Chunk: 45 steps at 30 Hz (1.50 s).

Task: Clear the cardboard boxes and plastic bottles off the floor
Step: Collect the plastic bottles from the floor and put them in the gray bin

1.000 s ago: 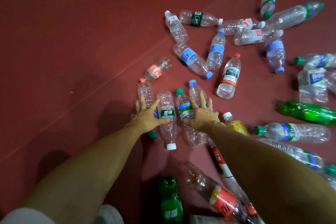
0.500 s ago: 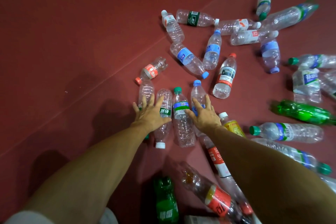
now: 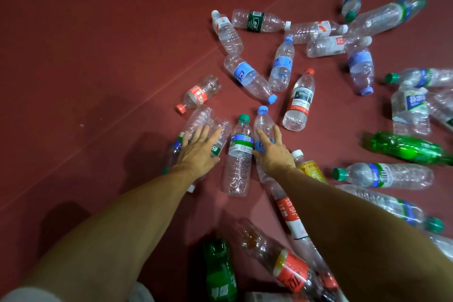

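Several empty plastic bottles lie scattered over the dark red floor (image 3: 85,44). My left hand (image 3: 198,149) rests flat, fingers straight, on two clear bottles (image 3: 203,117) lying side by side. My right hand (image 3: 273,152) lies with spread fingers on a blue-capped bottle (image 3: 263,120). Between the two hands lies a green-capped bottle (image 3: 239,154) with a blue and green label, touched by neither palm. A yellow-labelled bottle (image 3: 310,167) lies right beside my right wrist. No cardboard box is in view.
More bottles spread to the right and far side, among them a green one (image 3: 407,148) and a red-labelled one (image 3: 199,94). Close to me lie another green bottle (image 3: 219,270) and a red-labelled cola bottle (image 3: 286,265). The floor on the left is bare.
The bottles under my hands have slid away from me and closer together. My left hand's fingers have come together. The view has shifted slightly.
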Tool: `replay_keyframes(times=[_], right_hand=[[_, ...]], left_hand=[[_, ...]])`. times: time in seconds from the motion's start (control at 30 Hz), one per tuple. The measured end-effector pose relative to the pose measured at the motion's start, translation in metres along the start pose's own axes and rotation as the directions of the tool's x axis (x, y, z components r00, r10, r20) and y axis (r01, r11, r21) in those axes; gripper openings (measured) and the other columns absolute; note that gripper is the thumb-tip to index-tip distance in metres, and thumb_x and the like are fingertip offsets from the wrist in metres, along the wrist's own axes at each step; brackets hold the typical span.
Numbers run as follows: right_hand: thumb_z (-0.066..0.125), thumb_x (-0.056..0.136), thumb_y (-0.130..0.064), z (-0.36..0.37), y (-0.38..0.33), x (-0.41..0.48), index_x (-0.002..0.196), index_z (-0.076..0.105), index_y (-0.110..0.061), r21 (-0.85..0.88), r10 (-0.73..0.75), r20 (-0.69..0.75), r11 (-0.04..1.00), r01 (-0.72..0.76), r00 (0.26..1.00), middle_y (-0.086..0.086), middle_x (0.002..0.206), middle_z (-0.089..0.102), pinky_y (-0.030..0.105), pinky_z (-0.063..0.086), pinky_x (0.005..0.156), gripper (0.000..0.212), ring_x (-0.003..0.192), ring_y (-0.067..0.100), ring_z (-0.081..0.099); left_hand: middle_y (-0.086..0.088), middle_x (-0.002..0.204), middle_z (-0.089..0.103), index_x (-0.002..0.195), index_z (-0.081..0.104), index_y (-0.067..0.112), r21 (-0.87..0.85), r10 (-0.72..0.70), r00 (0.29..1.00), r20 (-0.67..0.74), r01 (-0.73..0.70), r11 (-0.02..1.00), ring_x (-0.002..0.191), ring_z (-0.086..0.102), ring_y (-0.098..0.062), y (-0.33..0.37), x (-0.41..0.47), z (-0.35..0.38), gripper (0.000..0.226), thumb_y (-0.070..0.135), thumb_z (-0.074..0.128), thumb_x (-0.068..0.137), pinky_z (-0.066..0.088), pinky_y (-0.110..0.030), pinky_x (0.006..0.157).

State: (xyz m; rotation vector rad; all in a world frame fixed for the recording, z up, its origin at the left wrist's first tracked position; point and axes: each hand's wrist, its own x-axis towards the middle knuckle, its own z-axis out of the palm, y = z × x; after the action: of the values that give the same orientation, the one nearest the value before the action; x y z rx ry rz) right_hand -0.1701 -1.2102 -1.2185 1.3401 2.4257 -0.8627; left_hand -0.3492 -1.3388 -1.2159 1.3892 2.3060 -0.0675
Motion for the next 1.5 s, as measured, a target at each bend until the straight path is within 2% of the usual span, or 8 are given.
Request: replay_keyframes(times=[0.13, 0.33, 0.53, 0.77, 1.03, 1.13, 1.27, 1.5], right_hand=[[0.050, 0.103, -0.036, -0.002, 0.001, -0.002, 0.158, 0.016, -0.038, 0.007, -0.008, -0.006, 1.000, 0.008, 1.000, 0.004, 0.166, -0.012, 0.047, 0.038, 0.108, 0.064, 0.139, 0.039, 0.035], [0.054, 0.101, -0.029, -0.012, 0.002, -0.002, 0.158, 0.020, -0.036, 0.010, -0.048, -0.035, 0.999, 0.048, 0.998, 0.003, 0.167, -0.012, 0.044, 0.038, 0.110, 0.066, 0.140, 0.039, 0.034], [0.062, 0.097, -0.033, -0.070, -0.010, -0.033, 0.158, 0.021, -0.035, 0.023, -0.057, -0.072, 0.998, 0.058, 0.996, 0.000, 0.167, -0.013, 0.043, 0.040, 0.108, 0.074, 0.144, 0.036, 0.034], [0.072, 0.090, -0.035, -0.222, -0.102, -0.139, 0.159, 0.010, -0.035, 0.062, -0.009, -0.035, 0.998, 0.011, 0.999, 0.000, 0.164, -0.025, 0.041, 0.043, 0.103, 0.092, 0.142, 0.037, 0.037], [0.064, 0.096, -0.027, -0.442, -0.233, -0.291, 0.160, 0.003, -0.031, -0.032, -0.081, -0.051, 0.996, 0.080, 0.995, 0.002, 0.162, -0.030, 0.047, 0.038, 0.113, 0.088, 0.154, 0.029, -0.007], [0.060, 0.098, -0.025, -0.515, -0.279, -0.336, 0.160, 0.000, -0.032, -0.116, -0.130, -0.061, 0.986, 0.123, 0.990, 0.002, 0.161, -0.032, 0.047, 0.036, 0.113, 0.086, 0.153, 0.029, -0.014], [0.058, 0.100, -0.028, -0.584, -0.332, -0.376, 0.160, -0.002, -0.031, -0.181, -0.223, -0.100, 0.962, 0.203, 0.970, 0.005, 0.163, -0.029, 0.045, 0.033, 0.114, 0.085, 0.153, 0.031, -0.013], [0.057, 0.101, -0.031, -0.624, -0.405, -0.417, 0.160, -0.001, -0.031, -0.243, -0.492, -0.100, 0.855, 0.458, 0.865, 0.003, 0.162, -0.030, 0.047, 0.037, 0.112, 0.083, 0.153, 0.028, -0.012]], left_hand=[[0.002, 0.168, -0.009, 0.158, 0.001, 0.040, -0.086, 0.039, 0.998, -0.046, -0.043, 0.995, 0.154, 0.010, -0.023, 0.002, -0.003, -0.002, 0.087, 0.024, 0.060, 0.097, 0.027, -0.048, 0.119], [0.007, 0.167, -0.008, 0.156, 0.003, 0.046, -0.098, -0.010, 0.999, -0.043, 0.006, 0.995, 0.131, 0.053, -0.029, 0.011, -0.004, -0.020, 0.085, 0.038, 0.062, 0.095, 0.044, -0.045, 0.105], [0.012, 0.167, -0.001, 0.155, 0.007, 0.050, -0.121, 0.002, 0.999, -0.050, -0.008, 0.993, 0.129, 0.053, -0.038, 0.014, -0.019, -0.089, 0.086, 0.047, 0.064, 0.091, 0.047, -0.045, 0.100], [0.015, 0.167, 0.001, 0.155, 0.010, 0.050, -0.140, 0.010, 1.000, 0.012, -0.008, 0.990, 0.131, 0.052, -0.035, 0.045, -0.119, -0.263, 0.085, 0.047, 0.065, 0.091, 0.046, -0.042, 0.102], [0.007, 0.167, 0.002, 0.156, 0.013, 0.045, -0.255, -0.003, 0.999, -0.035, -0.006, 0.967, 0.127, 0.056, -0.033, 0.096, -0.244, -0.532, 0.083, 0.038, 0.067, 0.094, 0.038, -0.044, 0.110], [0.007, 0.167, 0.001, 0.156, 0.013, 0.046, -0.281, -0.021, 0.997, -0.077, -0.001, 0.960, 0.111, 0.066, -0.030, 0.101, -0.286, -0.619, 0.083, 0.037, 0.067, 0.093, 0.045, -0.041, 0.104], [0.008, 0.167, 0.001, 0.156, 0.013, 0.047, -0.253, -0.059, 0.986, -0.157, 0.017, 0.967, 0.118, 0.062, -0.031, 0.100, -0.337, -0.699, 0.081, 0.042, 0.065, 0.094, 0.046, -0.040, 0.103], [0.014, 0.166, -0.002, 0.155, 0.009, 0.051, -0.292, -0.232, 0.923, -0.306, 0.141, 0.946, 0.126, 0.058, -0.026, 0.073, -0.433, -0.749, 0.083, 0.043, 0.064, 0.094, 0.046, -0.041, 0.106]])
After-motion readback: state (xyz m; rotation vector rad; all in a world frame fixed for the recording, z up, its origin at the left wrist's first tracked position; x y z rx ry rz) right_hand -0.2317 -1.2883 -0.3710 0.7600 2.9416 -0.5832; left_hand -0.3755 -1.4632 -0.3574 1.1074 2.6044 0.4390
